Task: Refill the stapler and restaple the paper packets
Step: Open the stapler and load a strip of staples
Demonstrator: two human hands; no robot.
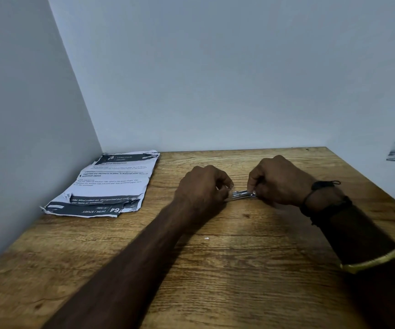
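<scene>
Stapler (242,194) gripped by left hand (202,186) and right hand (279,182), wooden table (215,269), grey corner walls (215,79)

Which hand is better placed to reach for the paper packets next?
Probably the left hand: the paper packets lie on its side of the table, while the right hand grips the stapler farther away.

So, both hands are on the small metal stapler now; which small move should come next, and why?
Probably seat the staples and close the small silver metal stapler: the left hand and right hand both pinch it over the wooden table, and the crumpled printed paper packets lie untouched.
</scene>
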